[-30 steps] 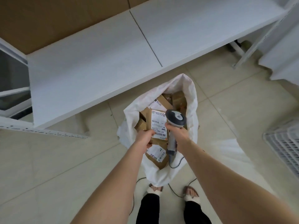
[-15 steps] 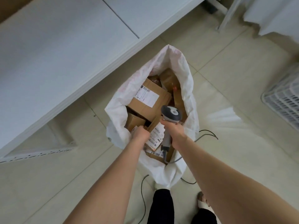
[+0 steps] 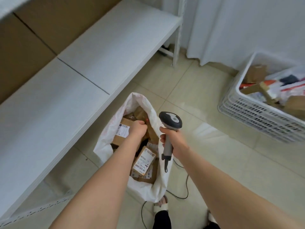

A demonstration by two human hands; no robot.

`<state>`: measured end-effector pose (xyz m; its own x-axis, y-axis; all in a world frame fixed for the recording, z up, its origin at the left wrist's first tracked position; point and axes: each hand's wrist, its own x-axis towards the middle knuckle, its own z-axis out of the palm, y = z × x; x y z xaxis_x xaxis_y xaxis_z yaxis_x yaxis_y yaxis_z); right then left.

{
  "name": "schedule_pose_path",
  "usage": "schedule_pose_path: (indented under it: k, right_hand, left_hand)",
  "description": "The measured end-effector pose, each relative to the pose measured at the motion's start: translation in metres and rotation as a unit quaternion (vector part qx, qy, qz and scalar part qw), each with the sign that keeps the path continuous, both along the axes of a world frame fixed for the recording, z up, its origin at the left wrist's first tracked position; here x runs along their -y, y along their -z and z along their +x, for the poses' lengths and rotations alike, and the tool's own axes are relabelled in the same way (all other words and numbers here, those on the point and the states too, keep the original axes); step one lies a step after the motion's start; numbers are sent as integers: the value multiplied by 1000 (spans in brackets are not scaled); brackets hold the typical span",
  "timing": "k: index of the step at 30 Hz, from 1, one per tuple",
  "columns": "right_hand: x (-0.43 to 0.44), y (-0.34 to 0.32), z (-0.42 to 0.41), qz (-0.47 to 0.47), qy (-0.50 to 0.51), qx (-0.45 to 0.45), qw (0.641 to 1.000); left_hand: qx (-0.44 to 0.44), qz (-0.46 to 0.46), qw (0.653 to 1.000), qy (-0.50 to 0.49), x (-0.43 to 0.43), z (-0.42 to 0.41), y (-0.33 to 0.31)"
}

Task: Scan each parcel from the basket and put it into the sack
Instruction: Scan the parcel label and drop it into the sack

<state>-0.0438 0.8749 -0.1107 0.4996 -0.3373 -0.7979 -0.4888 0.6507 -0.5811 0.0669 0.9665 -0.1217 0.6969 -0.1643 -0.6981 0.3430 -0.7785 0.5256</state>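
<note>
Likely light and stiff: take a parcel [image 3: 255,73] from the far-right basket [image 3: 244,113] by opposite edges with left hand [image 3: 137,129], fingers curled, contents untellable; right hand [image 3: 172,140] clamped on scanner [image 3: 170,120].

The sack [image 3: 105,146] stands on the floor [image 3: 214,154] just beside the shelf [image 3: 99,52], which runs along the left. In it lie parcels [image 3: 143,160], under the left hand [image 3: 137,129]. The right hand [image 3: 175,140] holds the scanner [image 3: 170,120] just right of the sack's rim. The basket [image 3: 247,111] sits well apart at far right, holding packages [image 3: 255,74].
</note>
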Motion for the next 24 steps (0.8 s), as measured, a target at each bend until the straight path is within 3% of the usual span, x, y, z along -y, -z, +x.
schedule_pose_path:
  k: [12,24]
  right_hand:
    - [203,-144,-155,17,195,92,976]
    - [410,-201,-328,46,314,165,934]
  left_hand:
    - [78,-76,992,64,236,-125,-134]
    - [90,-118,978,144,457,-295,-198]
